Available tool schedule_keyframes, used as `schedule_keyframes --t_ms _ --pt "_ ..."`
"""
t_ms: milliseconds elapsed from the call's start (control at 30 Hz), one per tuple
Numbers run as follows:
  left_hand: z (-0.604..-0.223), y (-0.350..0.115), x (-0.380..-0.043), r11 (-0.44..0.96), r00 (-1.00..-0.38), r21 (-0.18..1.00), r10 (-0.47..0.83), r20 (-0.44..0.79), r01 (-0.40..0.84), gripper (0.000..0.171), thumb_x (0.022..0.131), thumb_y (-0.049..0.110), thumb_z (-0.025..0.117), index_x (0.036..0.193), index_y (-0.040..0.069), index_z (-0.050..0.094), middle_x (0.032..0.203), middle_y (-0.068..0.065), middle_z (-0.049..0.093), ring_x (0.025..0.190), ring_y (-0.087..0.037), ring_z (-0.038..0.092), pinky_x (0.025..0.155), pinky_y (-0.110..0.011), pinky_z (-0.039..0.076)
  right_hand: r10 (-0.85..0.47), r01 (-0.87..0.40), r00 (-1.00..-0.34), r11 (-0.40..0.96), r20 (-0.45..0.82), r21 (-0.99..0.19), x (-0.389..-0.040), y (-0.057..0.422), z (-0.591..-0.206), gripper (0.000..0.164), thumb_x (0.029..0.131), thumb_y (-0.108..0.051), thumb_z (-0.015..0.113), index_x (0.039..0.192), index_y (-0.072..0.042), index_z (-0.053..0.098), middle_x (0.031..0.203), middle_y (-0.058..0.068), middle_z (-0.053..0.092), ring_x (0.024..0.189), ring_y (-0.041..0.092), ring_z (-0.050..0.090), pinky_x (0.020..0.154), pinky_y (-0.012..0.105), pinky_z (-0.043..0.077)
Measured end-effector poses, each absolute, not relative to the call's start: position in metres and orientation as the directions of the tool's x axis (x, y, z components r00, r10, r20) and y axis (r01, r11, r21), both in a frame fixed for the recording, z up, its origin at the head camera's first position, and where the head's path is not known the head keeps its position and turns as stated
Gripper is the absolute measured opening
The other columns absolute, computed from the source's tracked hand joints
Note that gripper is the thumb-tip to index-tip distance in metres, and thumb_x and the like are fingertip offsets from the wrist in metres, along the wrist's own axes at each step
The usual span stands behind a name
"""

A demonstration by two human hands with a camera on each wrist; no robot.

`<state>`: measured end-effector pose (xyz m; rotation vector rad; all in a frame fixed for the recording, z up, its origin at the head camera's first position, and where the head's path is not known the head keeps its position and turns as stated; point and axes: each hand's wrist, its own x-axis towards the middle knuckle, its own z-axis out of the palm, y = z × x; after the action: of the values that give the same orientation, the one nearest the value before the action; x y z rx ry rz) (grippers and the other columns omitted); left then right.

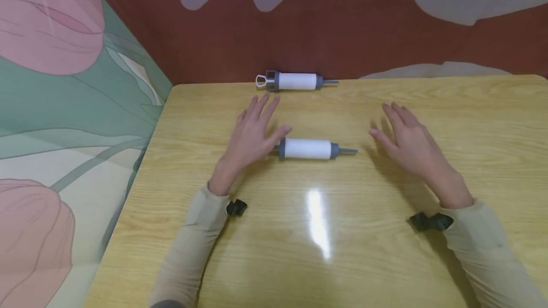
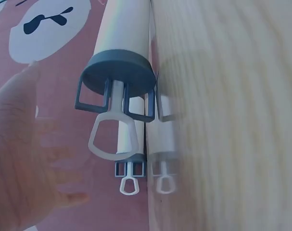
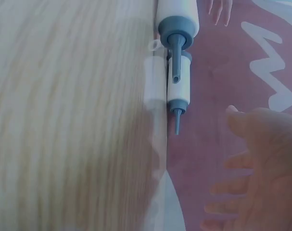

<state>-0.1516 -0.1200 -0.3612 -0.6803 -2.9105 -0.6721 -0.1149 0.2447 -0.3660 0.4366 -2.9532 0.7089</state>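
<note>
Two large syringes with white barrels and grey-blue end caps lie sideways, one behind the other. Each has a thin grey nozzle pointing right and a white plunger ring on the left. In the head view, the near syringe [image 1: 308, 149] has its handle end hidden by my left hand [image 1: 252, 137], whose fingers are spread. The left wrist view shows the plunger ring [image 2: 112, 137] with nothing gripping it. To the right of the nozzle [image 1: 347, 150], apart from it, my right hand [image 1: 408, 144] holds nothing, its fingers extended. The far syringe [image 1: 297, 81] touches neither hand.
A wood-grain table [image 1: 274, 232] carries both syringes. Its back edge meets a reddish-brown patterned wall [image 1: 342, 27], close behind the far syringe. On the left stands a floral-patterned wall [image 1: 55, 108]. Black wrist-worn devices [image 1: 237, 207] show at both sleeves.
</note>
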Motion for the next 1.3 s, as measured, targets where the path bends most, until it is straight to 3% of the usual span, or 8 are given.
schedule_keyframes --t_ms 133,267,433,533,700,967,1200,1300 --pt "-0.364 -0.118 -0.152 0.717 -0.856 0.469 0.424 0.296 0.517 0.071 0.102 0.048 0.059 0.158 0.008 0.041 0.159 -0.017 0.042 0.148 -0.036 0.036 0.118 -0.058 0.033 -0.226 -0.295 -0.954 0.821 0.196 -0.488 -0.113 0.240 -0.363 0.066 0.108 -0.035 0.057 0.151 0.011 0.039 0.146 0.040 0.044 0.133 0.058 0.043 0.105 0.071 0.037" --pt "-0.369 -0.117 -0.153 0.589 -0.826 0.579 0.435 0.359 0.563 0.076 0.103 0.061 0.049 0.149 -0.001 0.050 0.149 -0.019 0.053 0.139 -0.033 0.047 0.119 -0.046 0.035 -0.202 -0.317 -0.944 0.771 0.260 -0.553 -0.112 0.234 -0.363 0.052 0.107 -0.025 0.060 0.142 0.012 0.050 0.132 0.037 0.058 0.117 0.053 0.058 0.091 0.067 0.049" --pt "-0.378 -0.119 -0.153 0.471 -0.822 0.684 0.427 0.376 0.557 0.093 0.099 0.076 0.039 0.141 -0.006 0.055 0.141 -0.021 0.059 0.129 -0.034 0.056 0.108 -0.044 0.048 -0.134 -0.274 -0.960 0.645 0.248 -0.713 -0.110 0.221 -0.369 0.038 0.106 -0.021 0.061 0.132 0.007 0.061 0.122 0.026 0.068 0.107 0.034 0.066 0.086 0.024 0.054" --pt "-0.383 -0.121 -0.152 0.401 -0.829 0.745 0.422 0.366 0.533 0.074 0.105 0.058 0.050 0.139 -0.007 0.056 0.139 -0.021 0.061 0.126 -0.033 0.059 0.102 -0.043 0.053 -0.092 -0.209 -0.977 0.584 0.192 -0.784 -0.107 0.212 -0.374 0.038 0.107 -0.026 0.060 0.130 0.003 0.064 0.120 0.020 0.070 0.105 0.012 0.064 0.083 0.007 0.044" --pt "-0.390 -0.122 -0.149 0.328 -0.852 0.819 0.410 0.325 0.470 0.043 0.104 0.019 0.062 0.138 -0.007 0.056 0.135 -0.019 0.064 0.125 -0.028 0.061 0.101 -0.041 0.054 -0.081 -0.143 -0.990 0.528 0.119 -0.837 -0.103 0.202 -0.379 0.041 0.108 -0.032 0.058 0.128 0.002 0.064 0.120 0.017 0.071 0.101 -0.007 0.057 0.086 0.011 0.044" --pt "-0.400 -0.121 -0.148 0.323 -0.872 0.848 0.402 0.279 0.420 0.038 0.102 0.015 0.065 0.132 -0.007 0.062 0.127 -0.016 0.069 0.118 -0.028 0.066 0.097 -0.038 0.056 -0.108 -0.092 -0.993 0.487 0.045 -0.868 -0.099 0.195 -0.391 0.042 0.108 -0.032 0.058 0.130 0.003 0.062 0.122 0.018 0.070 0.102 -0.005 0.060 0.088 0.010 0.045" --pt "-0.408 -0.118 -0.146 0.306 -0.873 0.871 0.428 0.234 0.384 0.037 0.101 0.016 0.068 0.131 -0.006 0.063 0.125 -0.019 0.070 0.116 -0.029 0.067 0.095 -0.038 0.057 -0.136 -0.032 -0.990 0.463 -0.035 -0.886 -0.096 0.191 -0.397 0.046 0.108 -0.036 0.058 0.134 0.003 0.059 0.125 0.018 0.070 0.114 0.026 0.064 0.090 0.015 0.047" --pt "-0.411 -0.118 -0.146 0.304 -0.878 0.878 0.424 0.222 0.369 0.037 0.101 0.017 0.069 0.130 -0.005 0.064 0.124 -0.018 0.070 0.115 -0.028 0.067 0.094 -0.037 0.057 -0.145 -0.026 -0.988 0.444 -0.044 -0.896 -0.097 0.187 -0.400 0.045 0.107 -0.033 0.059 0.134 0.003 0.059 0.126 0.018 0.069 0.117 0.031 0.064 0.090 0.014 0.048"
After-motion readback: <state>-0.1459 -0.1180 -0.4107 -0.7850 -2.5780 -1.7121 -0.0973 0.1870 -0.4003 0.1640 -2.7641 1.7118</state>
